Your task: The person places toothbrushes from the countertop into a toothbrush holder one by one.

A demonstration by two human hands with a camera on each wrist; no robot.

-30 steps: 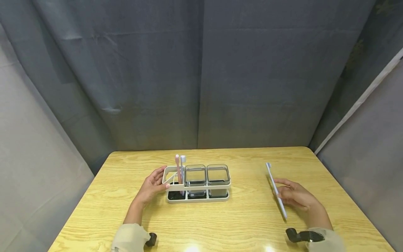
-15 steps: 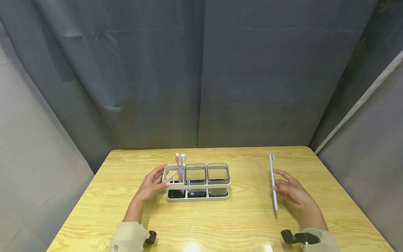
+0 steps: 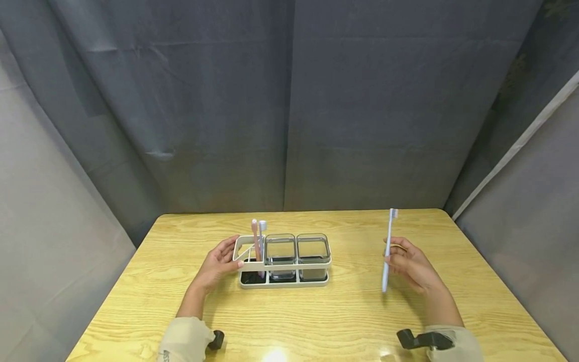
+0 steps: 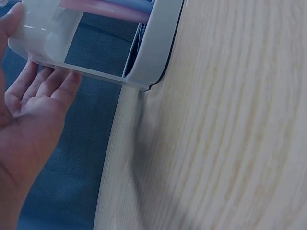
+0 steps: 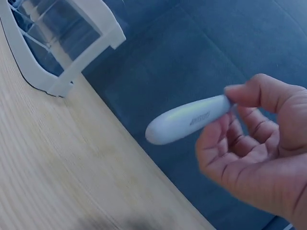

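Note:
A cream toothbrush holder (image 3: pixel 284 285) stands on the table left of centre. My left hand (image 3: pixel 217 266) grips its left end, thumb in front and fingers behind the upper frame. In that end compartment a pink toothbrush (image 3: pixel 255 240) and a blue toothbrush (image 3: pixel 263 227) stand upright, side by side. To the right, my right hand (image 3: pixel 413 266) pinches a pale blue toothbrush (image 3: pixel 385 279) between thumb and fingers, bristles up and nearly vertical. In the right wrist view, the rounded handle end (image 5: pixel 182 122) points towards the holder's frame (image 5: pixel 36 72).
Two clear square cups, one in the middle (image 3: pixel 280 257) and one at the right (image 3: pixel 313 257), sit in the holder's other compartments. Wood-grain table (image 3: pixel 289 327) lies under everything. A grey curtain (image 3: pixel 226 125) hangs behind the table's far edge.
My right hand has raised the pale blue toothbrush and turned it from slanted to nearly upright, shifting slightly left. My left hand stays on the holder.

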